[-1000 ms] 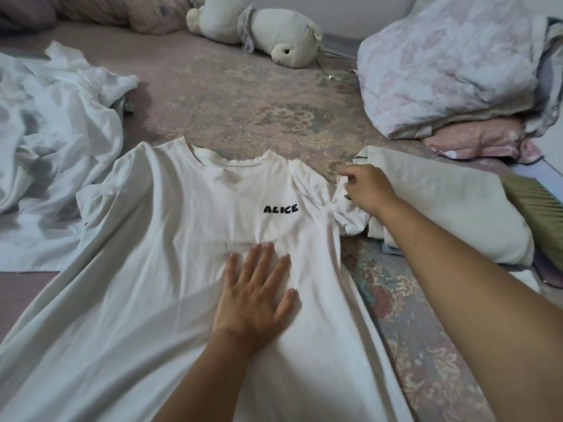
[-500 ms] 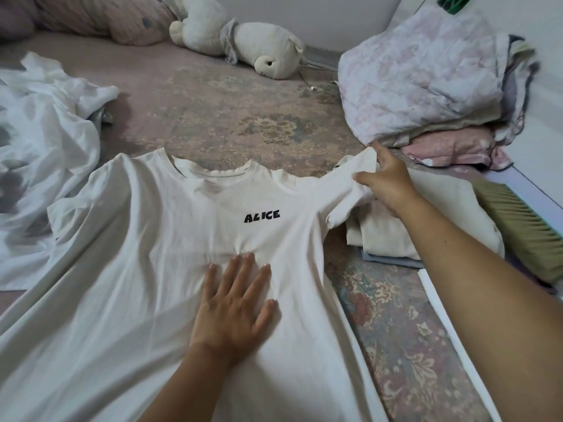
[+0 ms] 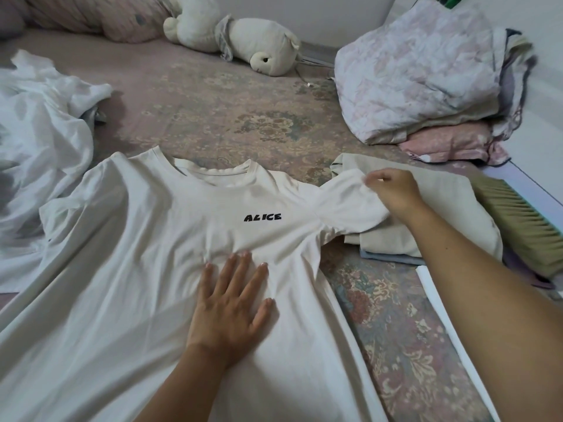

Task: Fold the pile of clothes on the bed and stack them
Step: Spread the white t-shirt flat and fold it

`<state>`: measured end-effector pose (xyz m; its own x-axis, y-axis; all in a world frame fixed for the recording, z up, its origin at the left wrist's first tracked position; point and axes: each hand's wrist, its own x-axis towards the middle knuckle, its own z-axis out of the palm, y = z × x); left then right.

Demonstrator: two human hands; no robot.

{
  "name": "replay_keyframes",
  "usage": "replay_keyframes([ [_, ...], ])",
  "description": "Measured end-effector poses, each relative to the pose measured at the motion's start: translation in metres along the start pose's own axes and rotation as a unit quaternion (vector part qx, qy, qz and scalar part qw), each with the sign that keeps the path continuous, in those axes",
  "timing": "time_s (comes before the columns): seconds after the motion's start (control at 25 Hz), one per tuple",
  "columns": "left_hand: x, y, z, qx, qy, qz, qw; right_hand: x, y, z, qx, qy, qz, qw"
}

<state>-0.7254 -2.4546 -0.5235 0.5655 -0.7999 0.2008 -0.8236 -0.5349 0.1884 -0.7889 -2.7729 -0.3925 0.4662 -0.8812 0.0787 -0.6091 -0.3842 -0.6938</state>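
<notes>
White T-shirt (image 3: 146, 269), printed "ALICE", spread front-up on the patterned bed (image 3: 213, 117), collar pointing away from the person. Left hand (image 3: 231, 303): flat, fingers splayed, palm pressing the shirt's chest just below the lettering; right hand (image 3: 393, 193): fingers pinched closed on the shirt's right sleeve (image 3: 344, 205), drawn out sideways over a folded beige stack (image 3: 451, 208). Unfolded white pile (image 3: 39, 141) at left; plush toy (image 3: 243, 41) and bundled bedding (image 3: 420, 71) beyond.
</notes>
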Motion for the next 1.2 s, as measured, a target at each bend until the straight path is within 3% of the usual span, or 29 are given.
replay_keyframes([
  [0.12,0.000,0.000,0.000,-0.001,-0.002,0.000,1.000,0.014,-0.012,0.002,0.051,0.067,0.095,0.992],
  [0.24,0.000,-0.001,0.001,0.002,-0.003,0.002,1.000,0.027,-0.015,0.007,0.021,0.039,0.156,0.987],
  [0.36,-0.001,-0.002,0.002,0.004,-0.002,0.003,1.000,0.035,-0.020,0.010,0.006,-0.001,0.154,0.988],
  [0.52,0.000,-0.002,0.003,0.002,0.005,0.008,1.000,0.042,-0.025,0.017,0.090,-0.027,0.156,0.983],
  [0.76,0.000,-0.002,0.003,0.000,0.009,0.007,1.000,0.041,-0.024,0.011,0.251,-0.049,0.129,0.958],
  [0.92,0.001,-0.002,0.003,-0.002,0.008,0.008,1.000,0.036,-0.016,0.003,0.198,0.058,-0.026,0.978],
  [1.0,0.000,-0.002,0.003,-0.003,0.009,0.009,1.000,0.035,-0.008,0.004,0.122,0.061,-0.083,0.987],
  [1.12,0.000,-0.001,0.003,-0.005,0.013,0.007,1.000,0.028,0.000,0.011,0.077,-0.029,-0.069,0.994],
  [1.2,0.000,-0.001,0.003,-0.003,0.015,0.007,1.000,0.020,0.000,0.012,0.115,-0.015,-0.039,0.992],
])
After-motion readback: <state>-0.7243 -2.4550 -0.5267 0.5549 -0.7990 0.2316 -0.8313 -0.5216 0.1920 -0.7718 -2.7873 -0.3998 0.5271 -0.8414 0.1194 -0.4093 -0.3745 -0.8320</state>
